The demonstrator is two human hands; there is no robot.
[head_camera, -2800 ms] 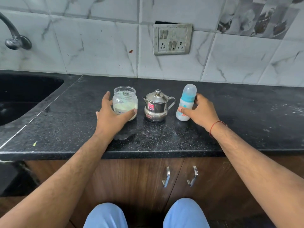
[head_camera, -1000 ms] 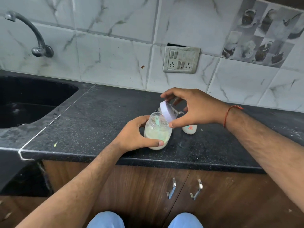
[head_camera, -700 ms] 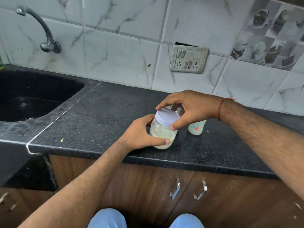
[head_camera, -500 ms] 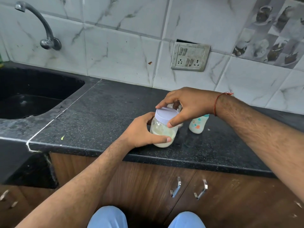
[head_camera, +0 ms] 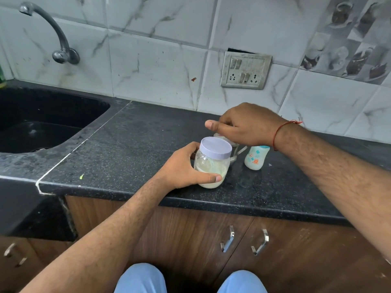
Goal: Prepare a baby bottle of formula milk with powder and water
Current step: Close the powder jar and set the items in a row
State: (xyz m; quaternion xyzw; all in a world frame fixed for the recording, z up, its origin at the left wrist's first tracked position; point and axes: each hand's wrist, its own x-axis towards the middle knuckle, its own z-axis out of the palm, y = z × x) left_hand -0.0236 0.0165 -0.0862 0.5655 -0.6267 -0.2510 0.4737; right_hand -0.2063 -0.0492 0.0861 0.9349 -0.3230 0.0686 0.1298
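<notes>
A clear jar of pale formula powder (head_camera: 211, 168) stands near the front edge of the black counter (head_camera: 137, 144), its lilac lid (head_camera: 215, 148) on top. My left hand (head_camera: 182, 170) is wrapped around the jar's side. Behind the jar is a small steel pot (head_camera: 238, 149), mostly hidden. My right hand (head_camera: 245, 125) hovers over the pot's top, fingers curled down and thumb out; whether they grip it is hidden. The baby bottle (head_camera: 255, 158), white with a teal collar, stands to the right of the pot, its top hidden by my wrist.
A black sink (head_camera: 42, 121) with a wall tap (head_camera: 53, 32) lies to the left. A switch and socket panel (head_camera: 245, 70) sits on the tiled wall behind. Wooden cabinet doors with metal handles (head_camera: 227, 238) are under the counter.
My right hand set the lid on the jar, let it go and moved back over the steel pot. My left hand has kept hold of the jar.
</notes>
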